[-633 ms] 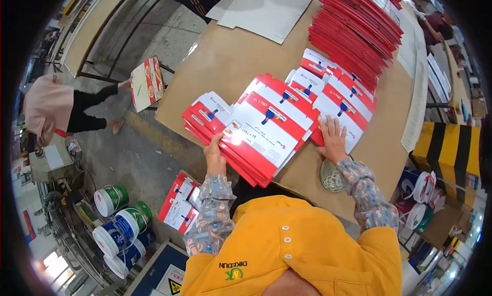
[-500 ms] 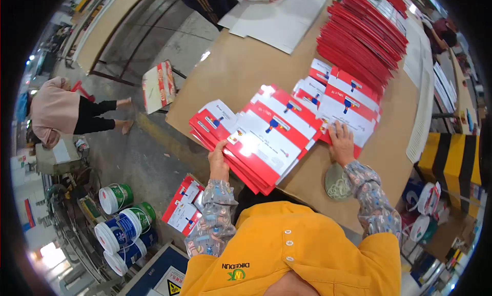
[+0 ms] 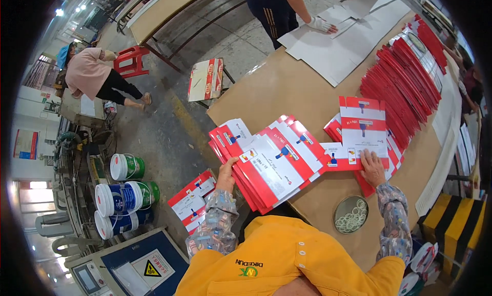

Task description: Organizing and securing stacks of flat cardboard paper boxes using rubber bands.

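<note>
My left hand (image 3: 226,174) grips the left edge of a stack of flat red-and-white printed cartons (image 3: 279,163), thumb on top and fingers tucked partly out of sight. My right hand (image 3: 373,168) is on the near edge of another flat carton (image 3: 363,134), fingertips on its printed face; its thumb is hard to make out. A flap of this carton reaches left to the stack's right side. Beneath it lie more flat cartons (image 3: 396,153), partly covered. A round dish of pale rubber bands (image 3: 351,214) sits on the table close to my right forearm.
A long leaning row of red cartons (image 3: 402,86) fills the table's (image 3: 246,104) right side. Across it, a person's gloved hand (image 3: 322,24) rests on grey sheets (image 3: 328,55). Loose cartons (image 3: 192,201) lie low at left, near paint buckets (image 3: 118,198). Another person (image 3: 92,73) bends beside a red stool (image 3: 132,61).
The view has swung, shifting the scene. The carton at my right hand has turned straighter and come away from those beneath, its flap now meeting the stack. My left hand keeps its grip.
</note>
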